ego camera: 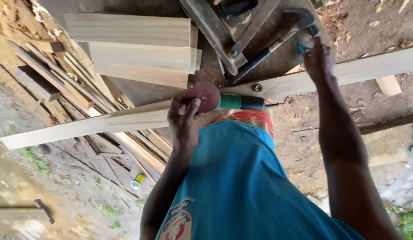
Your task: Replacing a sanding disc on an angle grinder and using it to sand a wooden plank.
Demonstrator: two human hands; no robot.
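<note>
A long pale plank point(139, 116) lay across the scene from the lower left up to the far right, its middle passing just in front of the person's body. A bolt point(258, 87) sat in it near the middle.

The left hand point(185, 119) was closed around a green-bodied angle grinder point(235, 102), fingers wrapped at the head end beside its reddish sanding disc point(207, 96), which stood against the plank's near edge. The grinder's dark rear end pointed right, along the plank.

The right hand point(319, 60) rested on the plank farther right, seen from the back; whether its fingers gripped the edge or merely pressed could not be told. Just beyond that hand lay a hammer point(277, 42) with a dark handle, slanting across the workbench point(144, 91), next to a metal frame of grey bars point(224, 33).

On the far left of the bench sat a stack of short pale boards point(135, 46). Thin strips of scrap wood point(68, 80) leaned along the bench's left side, and a small tin point(138, 181) lay on the dirt ground point(59, 178) below. The person wore a blue shirt point(242, 186).
</note>
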